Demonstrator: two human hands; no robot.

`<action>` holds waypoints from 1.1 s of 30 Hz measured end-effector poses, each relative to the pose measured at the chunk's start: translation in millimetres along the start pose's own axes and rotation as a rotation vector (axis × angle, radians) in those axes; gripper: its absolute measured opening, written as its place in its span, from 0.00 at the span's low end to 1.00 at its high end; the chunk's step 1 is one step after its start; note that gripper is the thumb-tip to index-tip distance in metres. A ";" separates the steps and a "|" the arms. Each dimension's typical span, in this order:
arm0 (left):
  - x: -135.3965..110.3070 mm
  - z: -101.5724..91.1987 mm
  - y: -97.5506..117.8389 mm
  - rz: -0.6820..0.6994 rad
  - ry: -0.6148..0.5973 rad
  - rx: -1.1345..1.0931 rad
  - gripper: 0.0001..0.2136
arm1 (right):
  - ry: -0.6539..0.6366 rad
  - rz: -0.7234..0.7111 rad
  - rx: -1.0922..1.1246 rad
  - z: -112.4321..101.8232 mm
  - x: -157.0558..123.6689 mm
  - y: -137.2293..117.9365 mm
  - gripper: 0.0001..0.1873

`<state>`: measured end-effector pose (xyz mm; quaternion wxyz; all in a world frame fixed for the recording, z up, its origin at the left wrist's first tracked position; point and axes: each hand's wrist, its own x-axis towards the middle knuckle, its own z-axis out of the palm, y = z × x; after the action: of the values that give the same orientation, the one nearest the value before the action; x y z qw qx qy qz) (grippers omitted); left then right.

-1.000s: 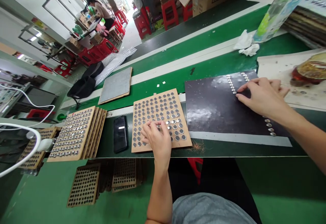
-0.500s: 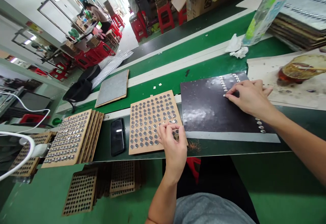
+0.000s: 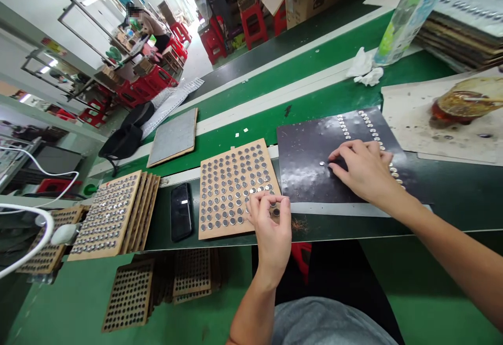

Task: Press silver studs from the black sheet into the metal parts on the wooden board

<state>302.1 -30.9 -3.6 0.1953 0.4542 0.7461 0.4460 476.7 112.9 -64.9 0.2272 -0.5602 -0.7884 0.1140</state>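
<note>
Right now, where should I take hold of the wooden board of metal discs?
Probably by its bare near edge, coming from your side. The metal discs fill the face in rows, leaving only a narrow rim. The board lies flat, your left hand covers the near right part, and the phone sits close along the left edge.

1. The one head-worn view looked forward and down past the grey shirt [image 3: 330,326].
2. It sat close above the left hand [image 3: 271,235] and right hand [image 3: 365,169], the aisle [image 3: 192,57] receding upper left.
</note>
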 end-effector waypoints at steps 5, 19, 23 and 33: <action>-0.3 0.1 -0.9 0.004 -0.026 -0.001 0.07 | -0.042 -0.058 -0.016 3.1 10.2 -4.0 0.09; -4.0 6.8 2.6 0.006 -0.064 -0.079 0.05 | -0.079 -0.053 0.296 -17.9 -1.0 -17.8 0.11; -5.5 9.0 8.1 -0.030 -0.103 -0.193 0.06 | -0.131 0.087 0.803 -29.9 -27.6 -41.2 0.18; -11.0 2.4 2.0 -0.170 -0.309 -0.628 0.11 | 0.013 0.068 1.341 -30.4 -71.6 -88.5 0.03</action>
<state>310.4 -38.7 -4.4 0.4724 0.3705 0.5695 0.5615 437.2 13.0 -16.5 0.5270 -0.3230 -0.5275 0.5828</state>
